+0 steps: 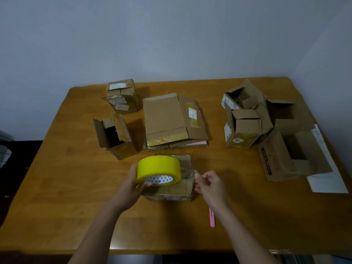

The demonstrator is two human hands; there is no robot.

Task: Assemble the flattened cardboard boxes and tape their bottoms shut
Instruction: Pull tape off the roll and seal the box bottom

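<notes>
Near the middle of the table's front half sits a small cardboard box (171, 189), its flaps folded flat on top. The left hand (133, 184) grips a yellow tape roll (159, 169) just above it, thumb hooked into the core. The right hand (209, 184) pinches the tape's free end (196, 173), clear film stretched between roll and fingers over the box. That film looks thin, sticky and quick to fold on itself, so keeping it taut seems wise. The box seems light and worn; it would probably slide unless pressed down on its flaps. A stack of flattened boxes (171, 121) lies toward the table's back edge.
</notes>
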